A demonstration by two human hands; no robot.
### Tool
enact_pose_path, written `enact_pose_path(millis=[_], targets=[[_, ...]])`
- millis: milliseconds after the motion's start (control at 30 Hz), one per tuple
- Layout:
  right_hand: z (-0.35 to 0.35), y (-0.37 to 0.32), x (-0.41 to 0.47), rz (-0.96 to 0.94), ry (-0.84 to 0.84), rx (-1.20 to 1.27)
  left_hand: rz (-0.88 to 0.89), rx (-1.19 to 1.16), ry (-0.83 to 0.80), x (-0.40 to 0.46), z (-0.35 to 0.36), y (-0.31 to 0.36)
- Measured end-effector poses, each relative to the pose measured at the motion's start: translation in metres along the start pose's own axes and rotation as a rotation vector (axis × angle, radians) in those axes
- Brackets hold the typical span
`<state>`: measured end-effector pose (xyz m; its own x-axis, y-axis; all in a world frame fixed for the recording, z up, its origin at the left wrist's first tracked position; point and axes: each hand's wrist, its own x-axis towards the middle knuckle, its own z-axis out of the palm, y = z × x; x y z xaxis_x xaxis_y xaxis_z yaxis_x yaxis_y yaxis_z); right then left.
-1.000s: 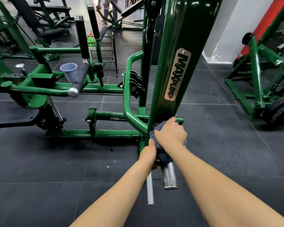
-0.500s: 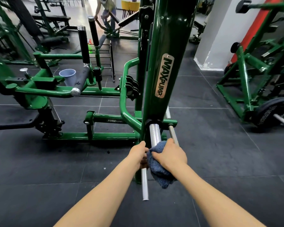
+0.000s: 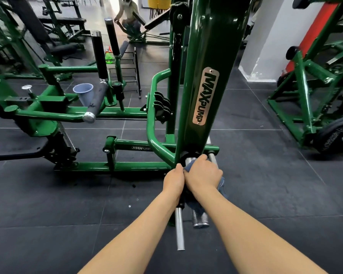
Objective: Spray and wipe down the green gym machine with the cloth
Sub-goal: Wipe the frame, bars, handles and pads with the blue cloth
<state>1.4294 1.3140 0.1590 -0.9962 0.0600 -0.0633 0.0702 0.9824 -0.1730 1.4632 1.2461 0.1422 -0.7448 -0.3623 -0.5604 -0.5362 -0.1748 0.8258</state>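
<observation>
The green gym machine (image 3: 204,46) rises in front of me, its wide arm bearing a MAXPUMP plate. At the arm's lower end a knurled chrome handle (image 3: 200,218) sticks out toward me. My right hand (image 3: 203,174) grips a blue cloth (image 3: 188,167) wrapped around the upper part of that handle. My left hand (image 3: 173,179) sits right beside it, fingers curled around the thin chrome bar (image 3: 179,230) next to the handle. A green spray bottle (image 3: 109,57) stands on the floor far behind the machine.
A pale blue cup (image 3: 83,93) sits on the machine's left frame. Another green rack with a weight plate (image 3: 333,139) stands at right, beside a white pillar (image 3: 269,36). A person (image 3: 128,14) crouches at a machine far back. Black rubber floor tiles lie around me.
My right hand slid the cloth down the chrome handle toward me, then back up near the arm's end. The left hand stayed on the thin bar.
</observation>
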Motion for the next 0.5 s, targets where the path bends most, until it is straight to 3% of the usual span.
enact_pose_path(millis=[167, 333, 500], targets=[[-0.001, -0.014, 0.027, 0.05, -0.008, -0.004, -0.055, -0.124, -0.04, 0.009, -0.001, 0.002], [0.002, -0.013, 0.041, 0.075, -0.021, 0.022, -0.002, -0.014, -0.117, 0.008, -0.008, -0.001], [-0.008, -0.002, 0.027, 0.036, -0.054, 0.038, -0.106, 0.034, -0.191, -0.005, -0.019, -0.014]])
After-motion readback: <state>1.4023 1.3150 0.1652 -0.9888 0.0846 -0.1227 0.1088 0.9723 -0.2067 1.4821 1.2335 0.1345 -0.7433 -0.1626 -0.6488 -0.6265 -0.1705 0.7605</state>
